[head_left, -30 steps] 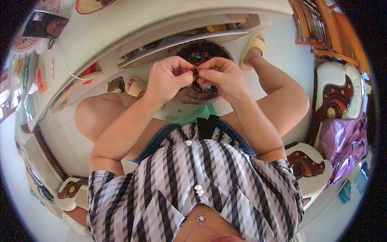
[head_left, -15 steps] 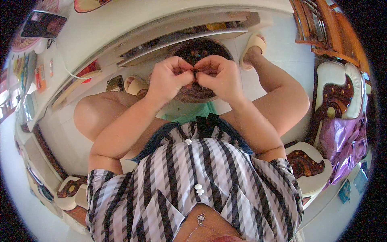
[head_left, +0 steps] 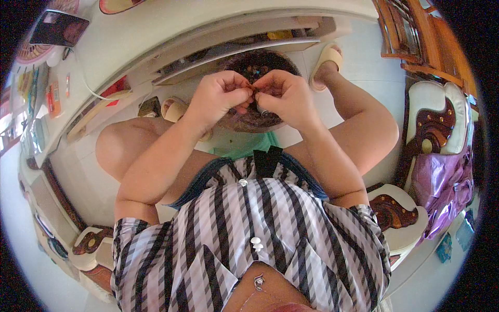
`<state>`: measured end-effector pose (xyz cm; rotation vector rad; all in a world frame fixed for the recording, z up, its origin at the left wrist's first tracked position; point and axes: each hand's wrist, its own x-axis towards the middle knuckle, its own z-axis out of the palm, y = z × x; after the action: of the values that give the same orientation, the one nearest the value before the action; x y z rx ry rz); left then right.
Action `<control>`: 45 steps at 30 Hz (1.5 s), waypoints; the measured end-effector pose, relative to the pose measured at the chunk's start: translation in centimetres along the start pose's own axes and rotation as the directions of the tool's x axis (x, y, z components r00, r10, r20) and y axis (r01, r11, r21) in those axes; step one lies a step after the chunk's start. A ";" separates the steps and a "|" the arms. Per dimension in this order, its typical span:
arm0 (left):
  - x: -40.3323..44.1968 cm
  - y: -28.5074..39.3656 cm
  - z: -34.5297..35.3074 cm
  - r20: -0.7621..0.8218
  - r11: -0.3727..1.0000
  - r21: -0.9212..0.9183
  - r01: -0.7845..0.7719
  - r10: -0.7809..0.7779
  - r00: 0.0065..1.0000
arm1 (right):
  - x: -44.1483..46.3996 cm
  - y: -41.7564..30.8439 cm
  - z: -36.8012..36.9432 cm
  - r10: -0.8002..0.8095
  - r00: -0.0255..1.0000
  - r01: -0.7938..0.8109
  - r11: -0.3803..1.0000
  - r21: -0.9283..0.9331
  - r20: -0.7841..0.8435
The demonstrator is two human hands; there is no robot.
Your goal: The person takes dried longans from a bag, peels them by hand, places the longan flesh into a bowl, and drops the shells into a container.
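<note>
Both hands meet over a dark round basket or tub (head_left: pixel 291 61) between my legs, with small dark bits and a few coloured specks inside. My left hand (head_left: pixel 222 98) is pinched, thumb against bent fingers. Facing it, my right hand (head_left: pixel 286 96) is pinched too, the fingertips of the two hands touching or nearly so. Between them sits something small and dark that I cannot make out. Under the tub's near side shows a piece of green material (head_left: pixel 244 144).
A white table (head_left: pixel 171 31) with an open drawer curves ahead. On it lie a tablet-like dark screen (head_left: pixel 60 28), an orange packet (head_left: pixel 53 100) and a white cable (head_left: pixel 86 80). Cream chairs, one with a purple shiny cloth (head_left: pixel 439 182), stand right. Cream slippers (head_left: pixel 331 54) are on my feet.
My hands stay over the tub, with the fingers shifted slightly. The right fingers have moved a little, and a small pale spot now shows below the right thumb.
</note>
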<state>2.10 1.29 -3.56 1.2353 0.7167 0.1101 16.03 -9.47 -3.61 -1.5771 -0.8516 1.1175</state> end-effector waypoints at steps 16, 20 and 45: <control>-1.1 0.6 1.0 -0.071 0.850 0.475 -0.227 0.294 0.953 | -0.4 -0.9 0.1 -0.050 0.999 0.046 0.978 -0.205 -0.014; -0.5 0.2 0.3 -0.014 0.997 0.003 -0.081 0.081 0.997 | -0.3 -0.5 0.0 0.035 0.999 -0.036 0.994 0.105 0.012; -0.1 -0.3 -0.1 -0.066 0.975 -0.219 -0.041 0.027 0.997 | -0.7 -0.9 0.6 0.076 0.989 -0.047 0.975 0.215 -0.130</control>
<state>1.91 1.22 -3.85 1.0353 0.7175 0.2516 15.22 -9.66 -2.59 -1.4913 -0.5751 1.0917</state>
